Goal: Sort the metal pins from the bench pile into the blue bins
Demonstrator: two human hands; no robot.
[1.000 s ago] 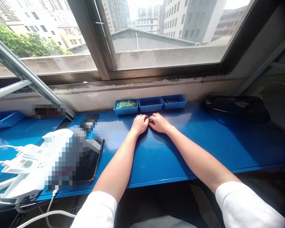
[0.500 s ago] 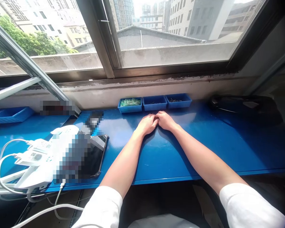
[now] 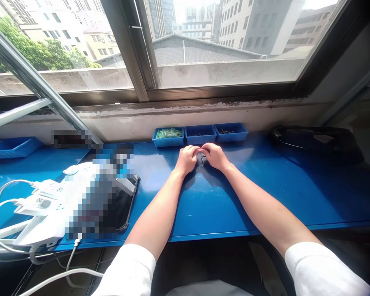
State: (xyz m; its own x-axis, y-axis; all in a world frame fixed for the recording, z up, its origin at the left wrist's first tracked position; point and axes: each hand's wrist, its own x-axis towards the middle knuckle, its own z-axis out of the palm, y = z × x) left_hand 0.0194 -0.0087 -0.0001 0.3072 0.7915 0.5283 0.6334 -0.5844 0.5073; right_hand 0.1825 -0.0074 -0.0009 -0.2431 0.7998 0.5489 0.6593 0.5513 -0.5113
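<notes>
My left hand and my right hand rest side by side on the blue bench, fingers curled toward each other. Between the fingertips sits a small dark part, pinched from both sides; its shape is too small to make out. Just beyond the hands stand three small blue trays in a row: the left tray holds green pieces, the middle tray and the right tray hold small dark parts.
A white power strip with plugs and cables and a black phone lie at the left. Another blue tray is at the far left. A black flat case lies at the right, under the window sill.
My hands have parted slightly, so the small dark part shows between the fingertips again. The view has shifted a little.
</notes>
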